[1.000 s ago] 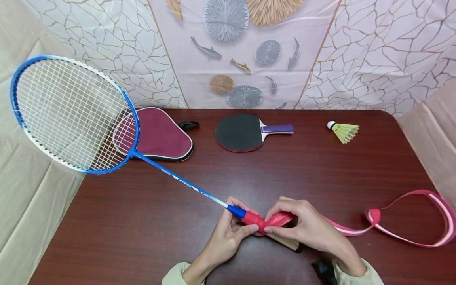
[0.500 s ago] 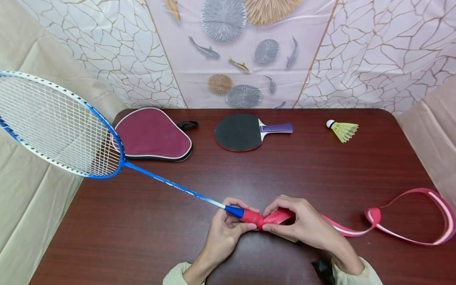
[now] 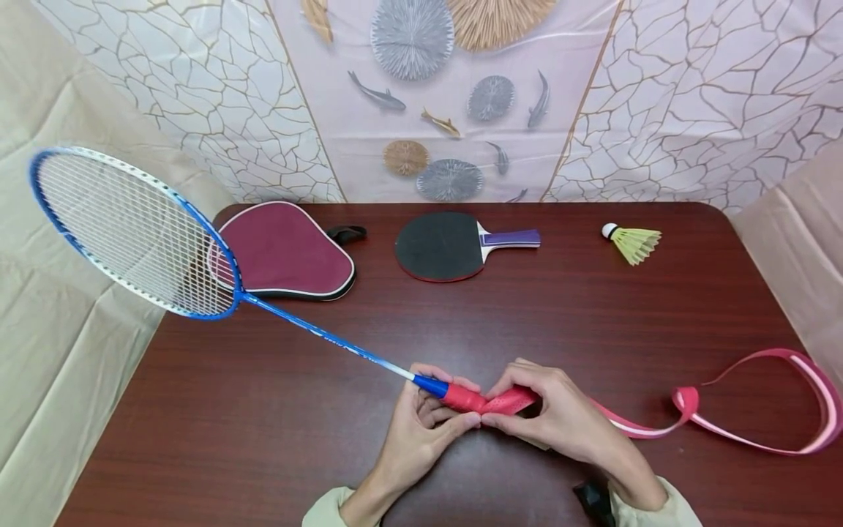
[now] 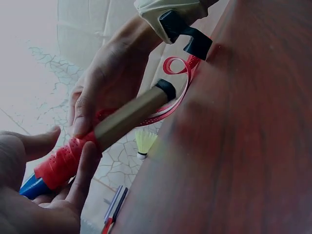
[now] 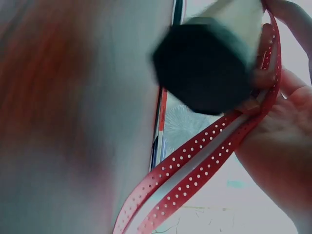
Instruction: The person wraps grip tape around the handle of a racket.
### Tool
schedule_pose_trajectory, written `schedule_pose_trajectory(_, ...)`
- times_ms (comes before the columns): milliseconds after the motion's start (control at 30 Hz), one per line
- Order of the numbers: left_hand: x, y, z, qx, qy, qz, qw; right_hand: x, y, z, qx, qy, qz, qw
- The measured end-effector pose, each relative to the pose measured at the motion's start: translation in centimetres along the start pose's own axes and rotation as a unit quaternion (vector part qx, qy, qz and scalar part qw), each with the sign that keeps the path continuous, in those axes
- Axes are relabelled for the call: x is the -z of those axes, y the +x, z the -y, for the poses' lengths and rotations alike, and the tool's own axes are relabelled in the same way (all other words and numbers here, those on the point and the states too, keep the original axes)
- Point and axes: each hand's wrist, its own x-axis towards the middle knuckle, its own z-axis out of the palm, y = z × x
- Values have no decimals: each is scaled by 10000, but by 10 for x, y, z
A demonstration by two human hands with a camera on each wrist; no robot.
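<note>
A blue and white badminton racket (image 3: 323, 334) slants from upper left down to both hands. My left hand (image 3: 418, 432) holds its handle where red perforated grip tape is wound below the blue cone, thumb and fingers around it. With thumb and fingers my right hand (image 3: 560, 410) pinches the red grip tape (image 3: 510, 401) at the edge of the wound part. The loose tape trails right and ends in a large loop on the table. In the left wrist view the lower handle (image 4: 131, 117) is bare wood with a black end cap (image 4: 166, 89). That cap looms dark in the right wrist view.
Along the back of the table (image 3: 296, 432) lie a maroon paddle case (image 3: 283, 249), a black table tennis paddle (image 3: 440, 246) with a purple handle, and a yellow shuttlecock (image 3: 632, 241). The racket head overlaps the case. A patterned cloth hangs behind.
The racket head swings left and out of frame, then back into view, lying flatter than a second ago. The handle turns slightly between the hands. Both hands stay close together.
</note>
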Motion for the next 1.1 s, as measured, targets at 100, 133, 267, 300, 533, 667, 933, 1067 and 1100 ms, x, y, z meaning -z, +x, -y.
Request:
schedule_pose_trajectory(100, 0, 1, 0, -31, 271, -34, 9996, -3, 0, 0, 6, -54, -19, 10000)
schedule_pose_trajectory(133, 0, 1, 0, -36, 314, -42, 9995, -3, 0, 0, 38, -62, -33, 10000)
schedule_pose_trajectory(267, -1, 3, 0, -57, 479, -79, 9988, -5, 1, 3, 178, -120, -167, 9996)
schedule_pose_trajectory(300, -1, 3, 0, -68, 488, -79, 9988, -6, 1, 5, 238, -109, -221, 9994)
schedule_pose_trajectory(533, 0, 4, -1, -253, 411, -102, 9988, -6, 8, 31, 1122, -19, -670, 9914)
schedule_pose_trajectory(667, 1, 4, 1, -318, 282, -37, 9991, -4, 10, 39, 1321, 13, -662, 9890)
schedule_pose_trajectory(933, 4, 3, -2, -386, 286, 229, 9986, -5, 8, 20, 1203, -179, -675, 9903)
schedule_pose_trajectory(1067, 5, 2, -2, -351, 311, 361, 9982, -5, 5, 13, 727, -298, -471, 9958)
schedule_pose_trajectory(1100, 5, 2, -2, -309, 253, 391, 9984, -5, 4, 10, 596, -313, -373, 9970)
